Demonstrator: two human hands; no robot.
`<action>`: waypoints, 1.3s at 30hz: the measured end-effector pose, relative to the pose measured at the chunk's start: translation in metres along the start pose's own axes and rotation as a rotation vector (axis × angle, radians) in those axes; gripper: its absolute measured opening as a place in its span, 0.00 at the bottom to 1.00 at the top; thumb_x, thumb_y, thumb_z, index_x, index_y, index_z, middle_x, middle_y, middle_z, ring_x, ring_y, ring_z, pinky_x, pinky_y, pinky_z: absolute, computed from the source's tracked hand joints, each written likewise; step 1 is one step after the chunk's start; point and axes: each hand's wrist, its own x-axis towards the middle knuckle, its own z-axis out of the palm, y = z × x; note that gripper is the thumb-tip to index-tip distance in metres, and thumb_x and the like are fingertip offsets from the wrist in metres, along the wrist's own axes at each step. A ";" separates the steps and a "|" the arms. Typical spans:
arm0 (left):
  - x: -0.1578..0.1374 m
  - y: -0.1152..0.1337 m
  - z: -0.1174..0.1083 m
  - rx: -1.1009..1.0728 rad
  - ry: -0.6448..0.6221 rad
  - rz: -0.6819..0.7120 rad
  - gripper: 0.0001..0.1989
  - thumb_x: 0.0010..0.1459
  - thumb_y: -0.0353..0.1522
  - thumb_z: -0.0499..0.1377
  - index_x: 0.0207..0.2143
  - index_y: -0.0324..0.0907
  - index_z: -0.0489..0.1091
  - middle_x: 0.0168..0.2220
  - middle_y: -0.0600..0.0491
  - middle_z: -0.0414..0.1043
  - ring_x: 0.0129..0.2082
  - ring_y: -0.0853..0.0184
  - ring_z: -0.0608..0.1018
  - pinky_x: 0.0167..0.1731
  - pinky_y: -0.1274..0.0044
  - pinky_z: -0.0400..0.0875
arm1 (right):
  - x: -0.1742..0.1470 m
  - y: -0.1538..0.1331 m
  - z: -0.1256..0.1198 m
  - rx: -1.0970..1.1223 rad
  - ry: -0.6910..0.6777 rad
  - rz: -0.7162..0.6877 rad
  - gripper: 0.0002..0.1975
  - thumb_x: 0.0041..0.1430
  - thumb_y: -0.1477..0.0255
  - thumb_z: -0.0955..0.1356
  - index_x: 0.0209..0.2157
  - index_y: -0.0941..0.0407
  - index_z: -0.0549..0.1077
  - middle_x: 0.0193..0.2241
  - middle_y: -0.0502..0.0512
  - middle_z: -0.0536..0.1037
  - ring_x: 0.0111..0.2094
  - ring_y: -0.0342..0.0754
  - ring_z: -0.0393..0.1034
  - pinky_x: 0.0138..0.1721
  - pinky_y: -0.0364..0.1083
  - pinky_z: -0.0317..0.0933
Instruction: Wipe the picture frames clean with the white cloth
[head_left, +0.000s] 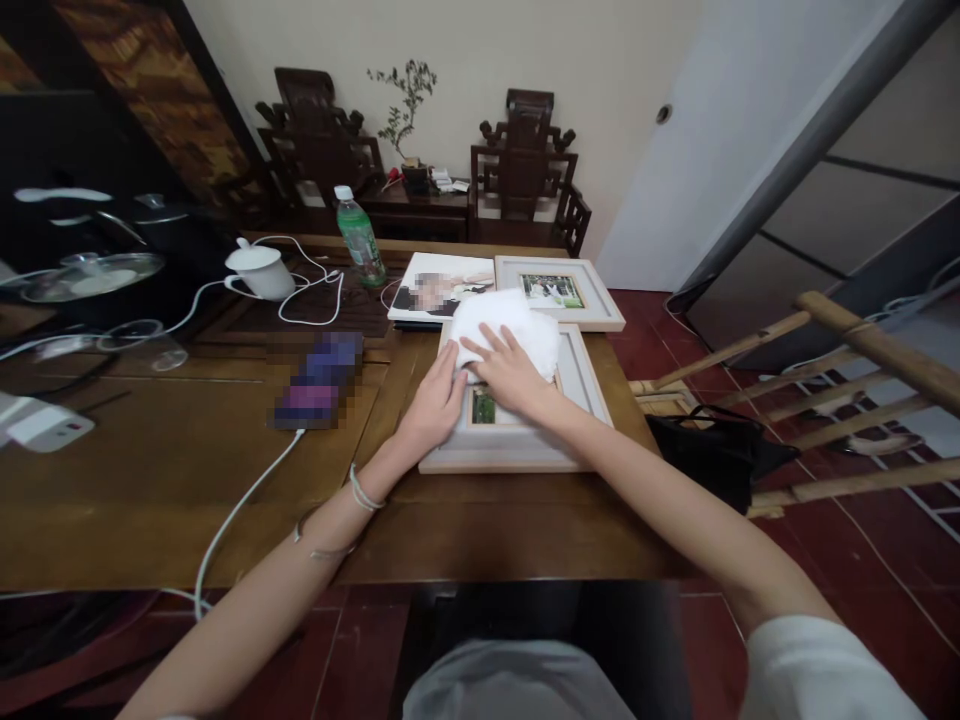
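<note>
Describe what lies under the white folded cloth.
The white folded cloth lies on a pale wooden picture frame. A corner of its photo shows; the rest is covered by cloth and hands.

A green bottle (361, 238) stands on the brown table (172, 470) at about eleven o'clock. Left of it, at ten o'clock, sits a white teapot (259, 268) with white cables (315, 285) looped beside it. Two dark wooden chairs (525, 165) stand at twelve o'clock by the wall, with a little plant (409, 105) between them. A black bag (712, 450), maybe cloth, lies at three o'clock on the red floor (840, 560).
</note>
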 end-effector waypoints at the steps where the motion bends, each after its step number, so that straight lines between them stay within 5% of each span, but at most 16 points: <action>1: 0.000 -0.001 0.000 0.023 -0.015 0.010 0.28 0.66 0.36 0.44 0.64 0.30 0.51 0.66 0.38 0.51 0.66 0.58 0.55 0.65 0.65 0.49 | 0.007 0.005 0.002 -0.019 0.012 0.020 0.19 0.59 0.82 0.62 0.50 0.58 0.74 0.65 0.56 0.57 0.67 0.64 0.41 0.64 0.66 0.39; 7: -0.002 -0.009 0.000 0.105 -0.081 0.070 0.25 0.63 0.30 0.45 0.62 0.33 0.57 0.64 0.40 0.57 0.66 0.56 0.57 0.64 0.60 0.52 | 0.016 0.028 0.009 -0.045 0.033 0.158 0.19 0.62 0.81 0.59 0.48 0.56 0.76 0.65 0.53 0.58 0.66 0.65 0.43 0.62 0.70 0.40; 17: -0.001 -0.009 0.002 0.136 -0.059 0.088 0.21 0.62 0.27 0.46 0.54 0.35 0.68 0.59 0.41 0.65 0.65 0.55 0.59 0.63 0.57 0.56 | -0.070 0.090 -0.010 -0.140 -0.127 0.381 0.25 0.54 0.88 0.58 0.47 0.58 0.76 0.60 0.59 0.66 0.61 0.65 0.56 0.56 0.70 0.51; 23: -0.001 -0.007 0.002 0.157 -0.058 0.075 0.20 0.62 0.27 0.46 0.53 0.31 0.68 0.59 0.39 0.65 0.65 0.55 0.60 0.63 0.60 0.56 | -0.129 0.051 -0.033 0.011 -0.238 0.200 0.27 0.46 0.88 0.60 0.45 0.58 0.78 0.62 0.59 0.64 0.62 0.65 0.54 0.54 0.64 0.59; 29: -0.001 -0.009 0.003 0.159 -0.058 0.090 0.21 0.61 0.27 0.47 0.54 0.35 0.67 0.59 0.42 0.66 0.65 0.55 0.60 0.63 0.57 0.56 | -0.179 -0.001 -0.061 0.315 -0.309 0.115 0.34 0.40 0.89 0.60 0.46 0.48 0.77 0.63 0.46 0.61 0.65 0.58 0.49 0.59 0.61 0.57; 34: -0.001 -0.010 0.003 0.154 -0.068 0.094 0.21 0.61 0.27 0.47 0.55 0.35 0.67 0.60 0.41 0.65 0.65 0.55 0.59 0.63 0.57 0.56 | -0.161 -0.003 -0.058 0.378 -0.296 0.091 0.34 0.40 0.89 0.59 0.46 0.50 0.77 0.62 0.51 0.63 0.65 0.57 0.51 0.59 0.59 0.57; 39: -0.001 -0.010 0.003 0.159 -0.061 0.097 0.21 0.62 0.27 0.46 0.54 0.35 0.67 0.59 0.41 0.65 0.65 0.55 0.59 0.63 0.59 0.56 | -0.109 0.040 -0.024 0.232 -0.208 0.130 0.35 0.41 0.90 0.58 0.50 0.55 0.74 0.64 0.55 0.59 0.67 0.60 0.44 0.61 0.67 0.49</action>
